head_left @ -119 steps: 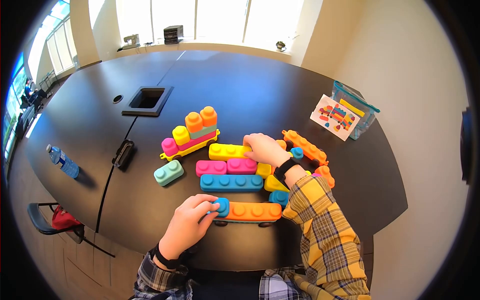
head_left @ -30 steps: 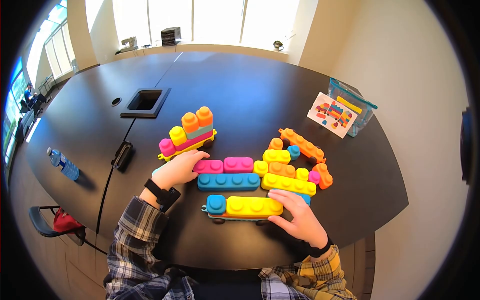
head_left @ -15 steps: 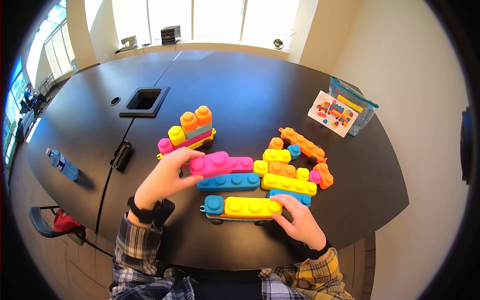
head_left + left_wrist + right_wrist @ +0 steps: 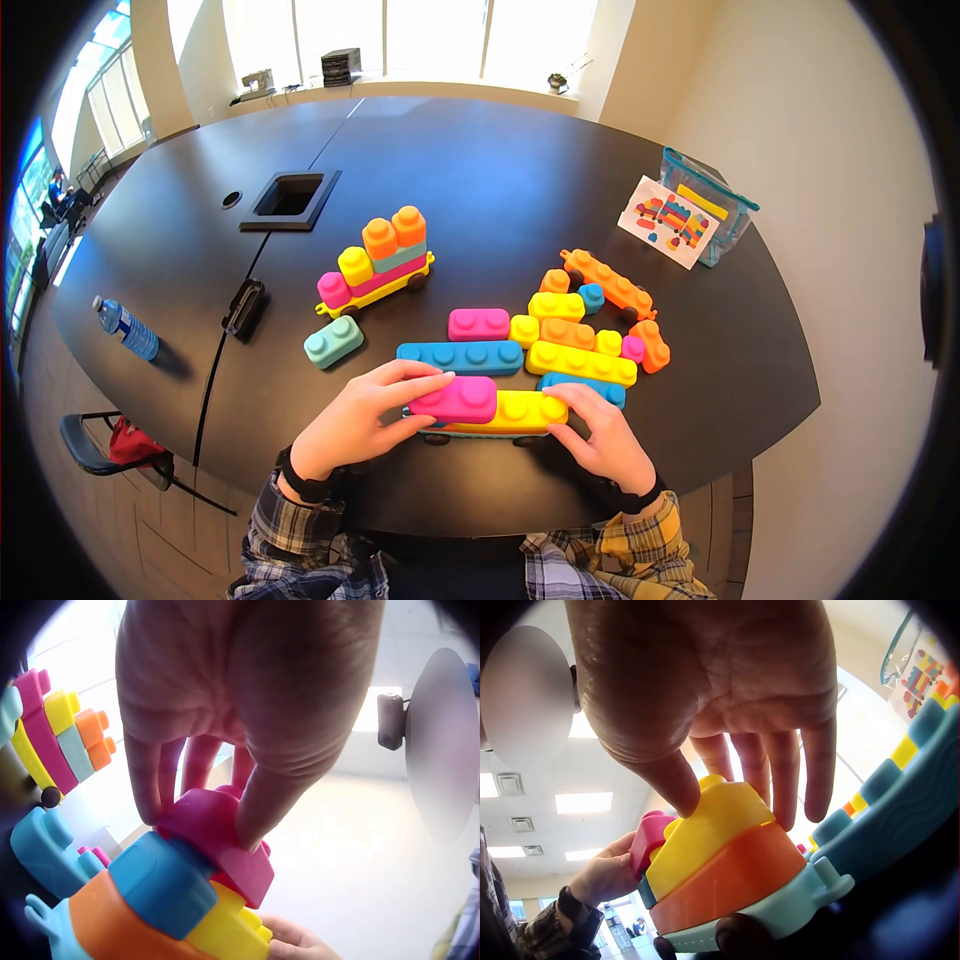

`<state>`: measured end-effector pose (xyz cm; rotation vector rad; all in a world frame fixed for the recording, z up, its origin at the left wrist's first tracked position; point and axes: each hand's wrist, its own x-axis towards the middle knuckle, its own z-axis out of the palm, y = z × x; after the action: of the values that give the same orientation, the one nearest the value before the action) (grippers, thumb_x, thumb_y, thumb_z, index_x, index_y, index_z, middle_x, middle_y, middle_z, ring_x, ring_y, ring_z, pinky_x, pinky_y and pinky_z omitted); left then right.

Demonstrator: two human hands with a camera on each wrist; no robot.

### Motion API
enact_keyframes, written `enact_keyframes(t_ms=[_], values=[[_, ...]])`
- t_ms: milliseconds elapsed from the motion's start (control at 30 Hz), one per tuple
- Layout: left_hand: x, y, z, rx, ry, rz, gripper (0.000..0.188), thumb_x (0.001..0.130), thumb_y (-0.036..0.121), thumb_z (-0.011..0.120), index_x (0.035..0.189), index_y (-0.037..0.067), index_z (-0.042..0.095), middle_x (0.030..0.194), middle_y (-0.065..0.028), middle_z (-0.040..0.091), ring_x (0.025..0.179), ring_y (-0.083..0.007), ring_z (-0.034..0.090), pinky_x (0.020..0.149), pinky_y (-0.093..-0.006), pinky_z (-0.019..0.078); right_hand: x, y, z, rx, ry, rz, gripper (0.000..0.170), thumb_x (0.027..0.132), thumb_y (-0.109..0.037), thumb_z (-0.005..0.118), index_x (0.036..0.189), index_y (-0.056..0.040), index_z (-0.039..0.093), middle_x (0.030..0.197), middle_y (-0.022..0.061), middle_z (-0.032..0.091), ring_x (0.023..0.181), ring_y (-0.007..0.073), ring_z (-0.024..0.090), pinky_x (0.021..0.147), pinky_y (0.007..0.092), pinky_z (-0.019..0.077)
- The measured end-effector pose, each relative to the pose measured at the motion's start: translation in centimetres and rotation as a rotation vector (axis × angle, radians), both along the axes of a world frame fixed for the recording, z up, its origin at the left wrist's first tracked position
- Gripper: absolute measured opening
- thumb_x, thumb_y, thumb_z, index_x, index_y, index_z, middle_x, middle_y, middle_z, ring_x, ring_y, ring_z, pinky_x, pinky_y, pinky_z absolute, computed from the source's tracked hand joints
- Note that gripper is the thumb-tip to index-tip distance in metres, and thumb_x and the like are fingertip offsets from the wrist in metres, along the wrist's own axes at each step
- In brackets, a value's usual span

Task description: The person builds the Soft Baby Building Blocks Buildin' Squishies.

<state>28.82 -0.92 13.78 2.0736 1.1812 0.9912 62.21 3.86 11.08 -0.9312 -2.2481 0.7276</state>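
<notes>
Near the front edge of the dark surface (image 4: 440, 495), a pale teal wagon (image 4: 784, 921) stands lengthwise, with an orange brick (image 4: 731, 871) along its base and a small blue brick (image 4: 161, 883) and a yellow brick (image 4: 532, 411) on top of that. The left hand (image 4: 358, 425) has its grip clamped on a pink brick (image 4: 452, 400), thumb on the near side and fingers on the far side; the brick sits tilted over the small blue one and overlaps the left end of the yellow one. The right hand (image 4: 605, 442) has its grip pinched on the right end of the yellow brick, thumb and fingers on opposite sides. A strip of surface separates the wagon from the front edge. Room is tighter on the far side: a long blue brick (image 4: 460, 357) lies just beyond the left fingers, and another blue brick (image 4: 562, 381) just beyond the right ones, with more loose bricks crowded behind. Bare surface spreads left of the left hand, past a mint brick (image 4: 334, 343), to a bottle (image 4: 130, 333) near the left edge. More stretches right of the right hand to the curved right edge.
</notes>
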Motion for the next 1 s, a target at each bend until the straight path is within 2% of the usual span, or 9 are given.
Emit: enact_keyframes(t_ms=[267,333,467,533,667,733,833,967,1000], values=[[0.5,-0.6,-1.5,0.046,0.018,0.064,0.054,0.085,0.0,0.081,0.137,0.008,0.07,0.13,-0.0147,0.068,0.114,-0.0332,0.069,0.099,-0.0399,0.056,-0.1,0.1,0.0,0.015,0.013,0.009,0.04,0.096,-0.01,0.073,0.133,-0.0028,0.062,0.125,0.0192,0.068,0.111,0.0391,0.067,0.098,0.0419,0.0541],[0.5,-0.6,-1.8,0.075,0.023,0.059,0.058,0.084,0.001,0.082,0.14,0.008,0.068,0.132,-0.0154,0.067,0.115,-0.0337,0.068,0.1,-0.04,0.0553,-0.1,0.0,0.1,-0.061,-0.005,-0.004,0.043,0.093,-0.009,0.075,0.134,-0.0014,0.063,0.129,0.0193,0.069,0.121,0.0384,0.066,0.106,0.042,0.0515],[1.2,-1.0,-1.5,0.073,0.02,0.122,0.063,0.083,0.004,0.084,0.142,0.005,0.065,0.133,-0.0155,0.067,0.118,-0.0332,0.068,0.102,-0.0403,0.0543,0.1,0.5,0.2,-0.009,-0.021,0.016,0.04,0.097,-0.013,0.073,0.134,-0.0031,0.063,0.126,0.019,0.068,0.113,0.0389,0.067,0.099,0.0423,0.054],[1.5,-1.0,-2.5,0.019,-0.273,0.204,0.06,0.083,0.006,0.086,0.138,0.002,0.065,0.131,-0.0148,0.068,0.12,-0.0309,0.068,0.105,-0.0397,0.0534,0.3,1.5,0.6,0.096,-0.079,0.084,0.041,0.096,-0.016,0.075,0.133,-0.0036,0.064,0.128,0.0191,0.068,0.113,0.0392,0.068,0.1,0.0435,0.0542],[0.9,-0.8,-2.6,0.091,-0.076,0.203,0.049,0.086,0.012,0.087,0.129,0.003,0.067,0.121,-0.0157,0.07,0.111,-0.0334,0.07,0.099,-0.0416,0.0552,-0.4,4.6,2.7,0.162,-0.092,0.066,0.039,0.096,-0.021,0.075,0.13,-0.0038,0.066,0.128,0.0191,0.069,0.116,0.0387,0.067,0.101,0.0444,0.0539],[0.9,-0.8,-3.1,0.06,-0.128,0.219,0.045,0.086,0.013,0.087,0.124,0.002,0.067,0.117,-0.0147,0.072,0.108,-0.0325,0.071,0.096,-0.0402,0.0564,-1.6,7.1,3.5,0.25,-0.174,0.067,0.034,0.095,-0.023,0.075,0.122,-0.0031,0.069,0.124,0.0172,0.071,0.115,0.038,0.067,0.099,0.045,0.0542],[1.0,-1.0,-3.2,0.01,-0.156,0.233,0.045,0.087,0.013,0.087,0.125,0.002,0.067,0.118,-0.0143,0.072,0.107,-0.03,0.071,0.095,-0.0382,0.0584,-4.0,10.8,3.9,0.241,-0.295,0.139,0.03,0.095,-0.024,0.075,0.116,-0.0032,0.07,0.115,0.0142,0.072,0.111,0.0367,0.068,0.096,0.0465,0.054],[1.1,-1.1,-3.4,-0.03,-0.183,0.238,0.045,0.088,0.013,0.087,0.126,0.001,0.067,0.119,-0.0135,0.071,0.108,-0.0271,0.072,0.094,-0.0369,0.06,-6.9,14.8,0.6,0.397,-0.429,0.143,0.028,0.093,-0.027,0.075,0.111,-0.0055,0.071,0.108,0.0113,0.071,0.106,0.0335,0.069,0.093,0.0477,0.0528],[1.2,-1.1,-3.3,-0.065,-0.201,0.238,0.045,0.088,0.013,0.086,0.127,0.001,0.067,0.12,-0.0131,0.071,0.109,-0.0261,0.072,0.095,-0.037,0.0604,-7.7,15.3,0.0,0.422,-0.549,0.131,0.028,0.092,-0.029,0.076,0.109,-0.0068,0.072,0.107,0.0108,0.071,0.106,0.0319,0.069,0.092,0.0475,0.0521]])
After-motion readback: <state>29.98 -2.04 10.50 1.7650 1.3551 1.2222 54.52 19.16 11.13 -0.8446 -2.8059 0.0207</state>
